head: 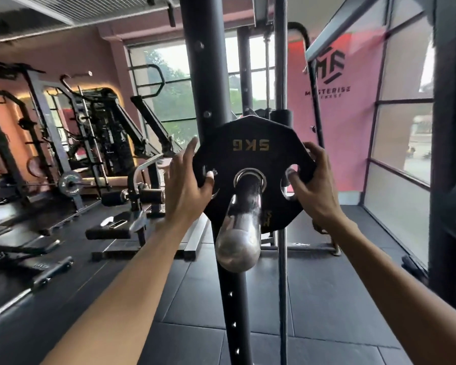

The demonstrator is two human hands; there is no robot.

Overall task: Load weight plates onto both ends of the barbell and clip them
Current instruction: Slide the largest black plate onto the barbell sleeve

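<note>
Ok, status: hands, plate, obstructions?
Hands: left hand and right hand grip the 5 kg plate. Plate threaded on barbell sleeve, no clip visible. Nothing blocking the sleeve.

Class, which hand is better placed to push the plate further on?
The right hand, probably: fingers curl round the plate, thumb in a hole; the left hand hooks only a thumb, fingers straight.

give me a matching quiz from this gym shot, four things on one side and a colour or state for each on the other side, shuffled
Things:
1. weight plate
2. barbell sleeve
3. left hand
4. banner

Colour or state:
a. pink, with a dark logo
b. chrome, poking through a centre hole
c. black, marked 5KG
d. thumb hooked in a cut-out on the plate's left side

Pairs: 1-c, 2-b, 3-d, 4-a
</note>
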